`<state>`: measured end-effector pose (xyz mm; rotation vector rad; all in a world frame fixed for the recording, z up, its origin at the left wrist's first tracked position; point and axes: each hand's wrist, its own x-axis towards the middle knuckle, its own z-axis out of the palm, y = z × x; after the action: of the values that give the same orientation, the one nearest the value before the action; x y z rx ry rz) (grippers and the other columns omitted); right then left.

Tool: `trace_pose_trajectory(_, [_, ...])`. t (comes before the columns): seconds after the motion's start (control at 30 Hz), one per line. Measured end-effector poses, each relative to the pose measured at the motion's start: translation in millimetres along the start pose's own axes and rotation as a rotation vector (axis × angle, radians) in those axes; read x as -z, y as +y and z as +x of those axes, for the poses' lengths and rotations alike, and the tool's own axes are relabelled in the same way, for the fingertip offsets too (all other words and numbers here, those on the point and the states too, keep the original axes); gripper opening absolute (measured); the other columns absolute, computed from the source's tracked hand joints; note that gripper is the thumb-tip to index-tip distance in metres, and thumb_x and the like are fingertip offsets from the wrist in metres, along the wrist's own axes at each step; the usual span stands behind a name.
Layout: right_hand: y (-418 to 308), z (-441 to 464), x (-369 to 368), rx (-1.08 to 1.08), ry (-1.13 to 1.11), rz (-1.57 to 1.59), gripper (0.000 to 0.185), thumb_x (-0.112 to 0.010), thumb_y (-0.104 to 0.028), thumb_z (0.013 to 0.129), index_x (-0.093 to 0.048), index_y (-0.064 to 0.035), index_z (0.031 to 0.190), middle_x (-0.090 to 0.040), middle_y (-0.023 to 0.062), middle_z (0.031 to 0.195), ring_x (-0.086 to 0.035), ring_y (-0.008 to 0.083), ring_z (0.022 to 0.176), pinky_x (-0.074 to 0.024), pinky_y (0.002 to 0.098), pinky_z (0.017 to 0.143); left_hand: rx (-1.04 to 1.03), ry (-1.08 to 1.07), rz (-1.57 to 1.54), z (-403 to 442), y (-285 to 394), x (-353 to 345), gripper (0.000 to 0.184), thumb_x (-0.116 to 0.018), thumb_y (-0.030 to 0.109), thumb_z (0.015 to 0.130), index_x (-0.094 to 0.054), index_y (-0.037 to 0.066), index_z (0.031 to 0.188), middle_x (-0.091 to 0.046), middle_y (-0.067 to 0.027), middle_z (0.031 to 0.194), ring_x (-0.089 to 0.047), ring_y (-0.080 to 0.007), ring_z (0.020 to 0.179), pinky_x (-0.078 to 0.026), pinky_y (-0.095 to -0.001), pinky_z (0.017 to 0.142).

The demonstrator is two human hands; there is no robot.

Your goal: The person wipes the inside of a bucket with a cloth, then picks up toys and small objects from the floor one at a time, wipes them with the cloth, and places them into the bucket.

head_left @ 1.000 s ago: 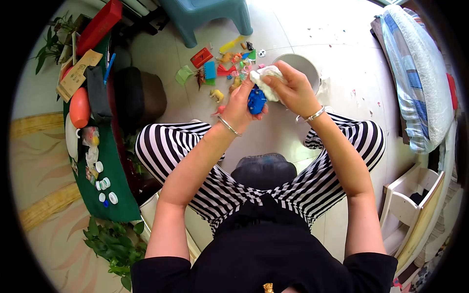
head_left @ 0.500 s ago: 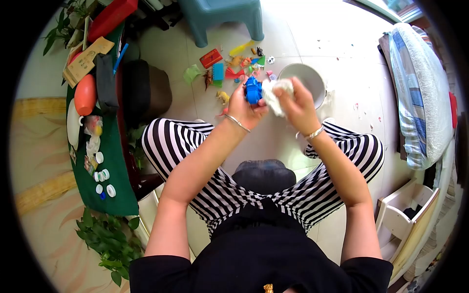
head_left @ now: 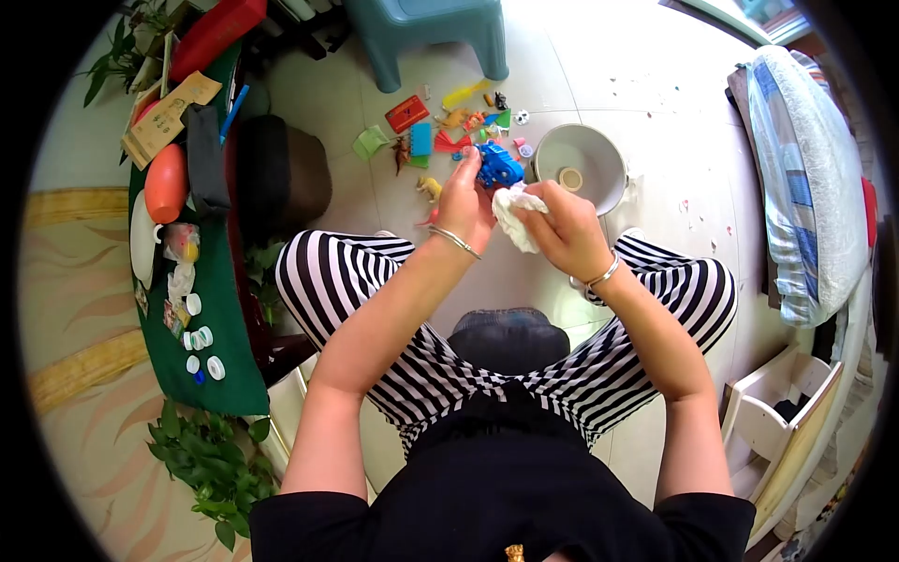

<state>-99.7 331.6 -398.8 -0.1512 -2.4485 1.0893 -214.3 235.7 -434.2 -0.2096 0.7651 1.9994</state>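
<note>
My left hand [head_left: 465,204] grips a blue plastic toy [head_left: 500,166] above the floor; its exact kind is too small to make out. In my right hand [head_left: 567,231] is a crumpled white cloth [head_left: 516,215], pinched between thumb and fingers. The cloth lies close against the toy's lower side, and I cannot tell whether they touch. Just beyond the hands, small toys are scattered on the tiles, among them a yellow animal figure [head_left: 430,188], a brown dinosaur figure [head_left: 402,153] and a blue block-like piece [head_left: 420,140].
A grey-white bucket [head_left: 599,155] stands right of the toys, with a round tan thing inside. Behind them is a blue-green stool [head_left: 426,37]. On the left, a green-covered table [head_left: 229,379] bears bottle caps and an orange vase-like object [head_left: 166,184]. Bedding [head_left: 805,187] lies at right.
The right hand with the cloth has shifted down, off the toy's right side to its lower side. The blue toy has turned and now shows more of its body.
</note>
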Motion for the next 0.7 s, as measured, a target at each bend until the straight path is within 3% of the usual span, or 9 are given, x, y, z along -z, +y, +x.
trace_pose_trajectory(0.07, [1, -3, 1, -0.151, 0.043, 0.172, 0.014, -0.059, -0.007, 0.082, -0.054, -0.0008, 0.093, -0.056, 0.0045, 0.071, -0.055, 0.0109, 0.063, -0.0428, 0.0257, 0.054, 0.027, -0.02, 0.088, 1, 7, 2, 0.034, -0.031, 0.034, 0.096, -0.05, 0.01, 0.109, -0.059, -0.0041, 0.098, -0.058, -0.0161, 0.088, -0.048, -0.0303, 0.072])
trace_pose_trajectory(0.2, [23, 11, 1, -0.402, 0.199, 0.341, 0.011, -0.058, -0.01, 0.082, -0.054, -0.0017, 0.087, -0.058, 0.0109, 0.067, -0.056, 0.017, 0.056, -0.0436, 0.0269, 0.053, 0.143, -0.095, 0.075, -9, 6, -5, 0.039, -0.031, 0.041, 0.094, -0.052, 0.011, 0.105, -0.06, -0.0025, 0.096, -0.058, -0.0146, 0.084, -0.048, -0.0284, 0.066])
trace_pose_trajectory(0.23, [24, 7, -4, -0.354, 0.199, 0.347, 0.014, -0.06, -0.012, 0.082, -0.054, -0.0014, 0.088, -0.059, 0.0112, 0.068, -0.056, 0.017, 0.056, -0.0435, 0.0272, 0.053, 0.158, -0.057, 0.054, -13, 6, -12, 0.04, -0.034, 0.045, 0.092, -0.053, 0.011, 0.104, -0.06, -0.002, 0.093, -0.059, -0.0149, 0.081, -0.048, -0.0294, 0.065])
trace_pose_trajectory(0.27, [6, 5, 5, -0.321, 0.061, 0.231, 0.011, -0.056, -0.01, 0.086, -0.053, -0.0015, 0.092, -0.057, 0.0012, 0.074, -0.048, 0.0039, 0.067, -0.0412, 0.0208, 0.058, 0.17, -0.017, 0.032, -16, 6, -18, 0.042, -0.037, 0.049, 0.09, -0.054, 0.012, 0.103, -0.06, -0.0015, 0.091, -0.059, -0.0152, 0.078, -0.048, -0.0303, 0.063])
trace_pose_trajectory(0.37, [1, 6, 5, -0.153, 0.06, 0.192, 0.012, -0.056, -0.01, 0.086, -0.053, -0.001, 0.091, -0.057, 0.0041, 0.072, -0.05, 0.0059, 0.065, -0.042, 0.0228, 0.056, 0.148, 0.0, 0.107, -11, 3, -17, 0.044, -0.05, 0.055, 0.083, -0.055, 0.014, 0.098, -0.06, 0.0003, 0.082, -0.058, -0.0134, 0.072, -0.046, -0.0262, 0.057])
trace_pose_trajectory(0.43, [9, 7, 5, -0.354, 0.151, 0.258, 0.012, -0.056, -0.01, 0.085, -0.053, -0.0008, 0.092, -0.057, 0.0065, 0.07, -0.052, 0.0086, 0.062, -0.0426, 0.0242, 0.055, 0.18, -0.035, 0.203, -10, 3, -9, 0.041, -0.055, 0.055, 0.08, -0.057, 0.016, 0.091, -0.059, 0.0029, 0.077, -0.057, -0.0099, 0.07, -0.044, -0.0224, 0.054])
trace_pose_trajectory(0.6, [11, 8, 6, -0.358, 0.066, 0.167, 0.013, -0.056, -0.011, 0.085, -0.053, -0.001, 0.093, -0.057, 0.0059, 0.07, -0.053, 0.0092, 0.062, -0.0429, 0.0235, 0.056, 0.193, -0.053, 0.11, -5, 6, -9, 0.045, -0.053, 0.058, 0.08, -0.057, 0.014, 0.092, -0.058, 0.0016, 0.077, -0.058, -0.0109, 0.072, -0.045, -0.0225, 0.057])
trace_pose_trajectory(0.67, [6, 5, 5, -0.201, 0.006, 0.243, 0.011, -0.058, -0.011, 0.083, -0.055, -0.0025, 0.089, -0.059, 0.0127, 0.07, -0.059, 0.0211, 0.06, -0.0448, 0.0278, 0.056, 0.1, 0.032, 0.096, -5, 8, -16, 0.05, -0.051, 0.059, 0.08, -0.056, 0.012, 0.097, -0.058, 0.0001, 0.08, -0.056, -0.0103, 0.07, -0.043, -0.0221, 0.057])
trace_pose_trajectory(0.7, [6, 5, 7, -0.288, 0.009, 0.295, 0.014, -0.059, -0.013, 0.083, -0.055, -0.0023, 0.091, -0.059, 0.011, 0.072, -0.059, 0.0159, 0.063, -0.0451, 0.0265, 0.058, 0.108, 0.071, 0.099, -8, 9, -20, 0.053, -0.05, 0.059, 0.081, -0.054, 0.011, 0.102, -0.058, -0.0009, 0.082, -0.054, -0.0093, 0.064, -0.041, -0.0208, 0.052])
